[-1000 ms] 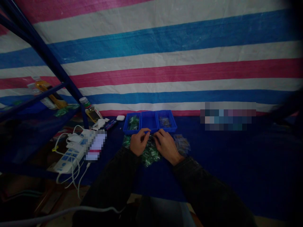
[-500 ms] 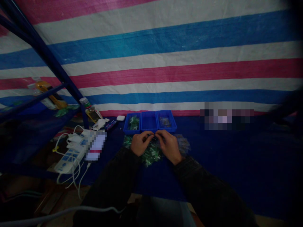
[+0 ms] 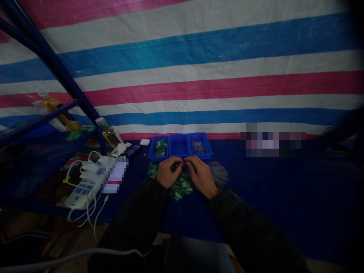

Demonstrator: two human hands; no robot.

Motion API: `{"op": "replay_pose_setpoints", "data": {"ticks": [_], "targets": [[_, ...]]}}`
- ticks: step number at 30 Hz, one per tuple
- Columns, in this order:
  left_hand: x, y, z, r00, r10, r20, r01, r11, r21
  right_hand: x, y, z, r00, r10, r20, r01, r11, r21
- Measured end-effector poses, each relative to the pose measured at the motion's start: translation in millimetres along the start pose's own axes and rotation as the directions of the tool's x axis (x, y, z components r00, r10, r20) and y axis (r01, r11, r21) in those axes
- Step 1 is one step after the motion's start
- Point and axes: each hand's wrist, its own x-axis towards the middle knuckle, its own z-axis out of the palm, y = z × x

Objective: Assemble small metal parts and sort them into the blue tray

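My left hand (image 3: pixel 167 172) and my right hand (image 3: pixel 201 174) meet fingertip to fingertip over a heap of small green packets (image 3: pixel 180 185) on the blue table. Both hands are pinched on a tiny dark item between them, too small to make out. Just beyond the fingers stands a row of blue trays (image 3: pixel 179 146): the left one holds green pieces, the middle one looks bare, the right one holds small dark parts. A pile of clear bags (image 3: pixel 218 172) lies beside my right hand.
White power strips with cables (image 3: pixel 85 182) lie at the left. Behind them are a bottle (image 3: pixel 109 134), a white earbud case (image 3: pixel 145 141) and a blue shelf frame (image 3: pixel 57 76). A striped tarp (image 3: pixel 199 76) closes the back. The blue table stretches right.
Both hands stayed over the green packets; the fingers have shifted slightly, working the small item between them, and have drawn a little closer together.
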Motion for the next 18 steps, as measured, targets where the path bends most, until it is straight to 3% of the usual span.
{"op": "replay_pose_setpoints", "data": {"ticks": [7, 18], "targets": [[0, 2, -0.3, 1.000, 0.000, -0.004, 0.000, 1.000, -0.005, 0, 7, 3, 1.000, 0.002, 0.031, 0.000, 0.998, -0.069], [0, -5, 1.9, 1.000, 0.007, -0.018, -0.007, 1.000, 0.007, 0, 9, 4, 0.997, -0.013, -0.075, 0.017, 0.998, 0.061]]}}
